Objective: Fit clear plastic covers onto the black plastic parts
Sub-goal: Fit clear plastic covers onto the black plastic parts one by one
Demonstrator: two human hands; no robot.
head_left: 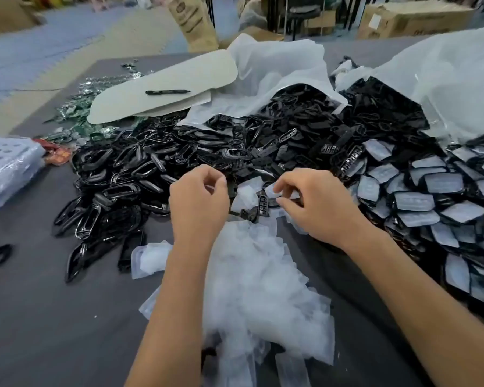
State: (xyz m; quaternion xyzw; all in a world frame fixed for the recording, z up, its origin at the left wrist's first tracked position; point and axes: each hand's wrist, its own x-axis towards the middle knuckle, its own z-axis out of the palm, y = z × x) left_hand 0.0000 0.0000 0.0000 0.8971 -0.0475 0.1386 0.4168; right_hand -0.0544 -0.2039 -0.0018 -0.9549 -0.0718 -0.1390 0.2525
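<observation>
The right hand (316,203) pinches a clear plastic cover (271,189) between thumb and fingers. The left hand (197,202) has its fingers curled; whether it holds something, I cannot tell. Between the two hands lies a black plastic part (263,203), just beside the right fingertips. Nearer the person than this part is a heap of clear covers (257,280). Right of the part lie the covered parts (430,202); behind it, a pile of black parts (207,152).
</observation>
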